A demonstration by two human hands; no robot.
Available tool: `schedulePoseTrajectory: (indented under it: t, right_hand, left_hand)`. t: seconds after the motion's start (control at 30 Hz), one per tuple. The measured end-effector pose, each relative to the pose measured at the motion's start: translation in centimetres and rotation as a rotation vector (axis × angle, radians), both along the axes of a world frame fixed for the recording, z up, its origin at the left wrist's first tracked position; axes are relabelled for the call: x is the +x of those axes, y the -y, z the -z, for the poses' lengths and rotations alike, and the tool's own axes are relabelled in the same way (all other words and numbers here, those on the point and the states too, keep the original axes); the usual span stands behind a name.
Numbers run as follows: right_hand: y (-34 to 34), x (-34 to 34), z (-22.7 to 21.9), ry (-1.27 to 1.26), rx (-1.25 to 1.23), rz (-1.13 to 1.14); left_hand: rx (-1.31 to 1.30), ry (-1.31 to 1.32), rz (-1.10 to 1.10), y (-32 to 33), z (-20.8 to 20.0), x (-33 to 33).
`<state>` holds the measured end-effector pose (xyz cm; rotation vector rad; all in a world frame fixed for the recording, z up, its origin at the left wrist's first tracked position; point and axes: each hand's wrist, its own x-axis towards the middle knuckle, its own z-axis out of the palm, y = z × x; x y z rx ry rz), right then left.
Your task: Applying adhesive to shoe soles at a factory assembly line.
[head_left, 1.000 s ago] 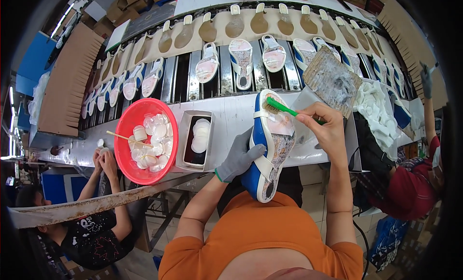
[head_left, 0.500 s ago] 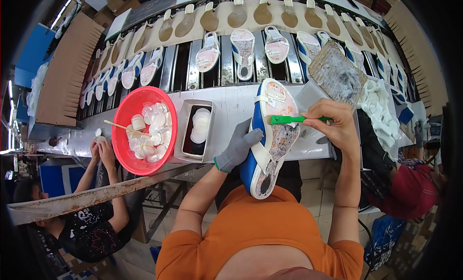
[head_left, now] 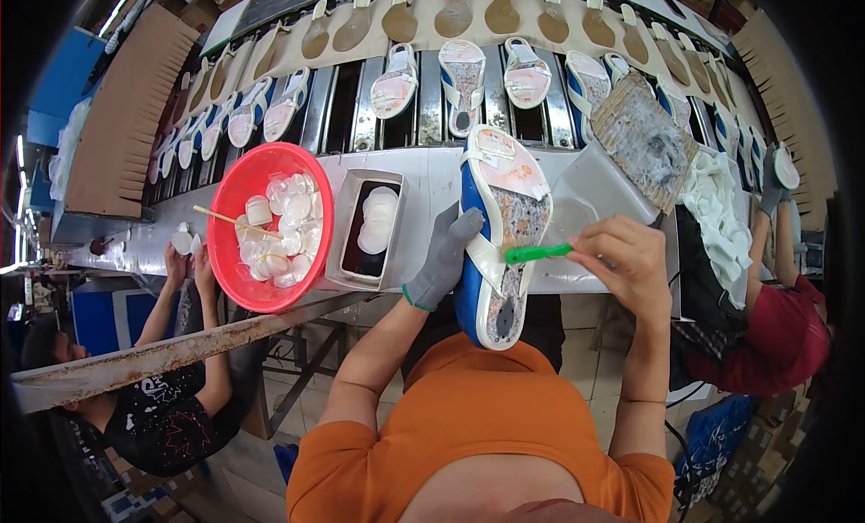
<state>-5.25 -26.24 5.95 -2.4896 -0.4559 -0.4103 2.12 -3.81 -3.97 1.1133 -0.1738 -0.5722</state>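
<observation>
My left hand (head_left: 443, 257), in a grey glove, grips the side of a blue shoe last (head_left: 473, 293) with a white-strapped sandal upper on it. The last's underside faces up, with a pale pink patch at the far end and a rough grey speckled area below. Bare, my right hand (head_left: 626, 257) pinches a small green-handled brush (head_left: 541, 252). The brush's head is over the left white strap (head_left: 488, 260), near the last's middle; whether it touches is hard to tell.
A red basin (head_left: 268, 298) of clear discs with a stick and a white box (head_left: 347, 280) of discs stand left. A glue-smeared board (head_left: 644, 140) lies over a grey tray at right. Beyond, a conveyor carries lasted sandals (head_left: 395, 81) and tan soles (head_left: 453, 17). Co-workers sit on both sides.
The brush has moved from the upper left edge of the last down to the white strap. The last has turned slightly. At far right a co-worker's gloved hand now shows, holding a shoe.
</observation>
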Motion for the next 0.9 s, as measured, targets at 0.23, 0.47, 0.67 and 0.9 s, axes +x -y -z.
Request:
schedulePoseTrajectory:
  t: [0.23, 0.47, 0.67, 0.9]
  right_hand:
    - [-0.7, -0.8, 0.4, -0.106, 0.168, -0.01]
    - [-1.2, -2.1, -0.3, -0.213, 0.16, -0.125]
    - [-2.0, -1.2, -0.2, -0.06, 0.16, 0.052]
    - [-1.7, -1.3, -1.4, -0.094, 0.122, 0.041]
  left_hand:
    - [-0.071, -0.041, -0.057, 0.1, 0.7, 0.1]
    - [-0.061, -0.026, -0.12, 0.3, 0.1, 0.9]
    - [-0.105, -0.078, -0.154, 0.7, 0.0, 1.8]
    - [-0.036, -0.012, -0.135, 0.1, -1.0, 2.2]
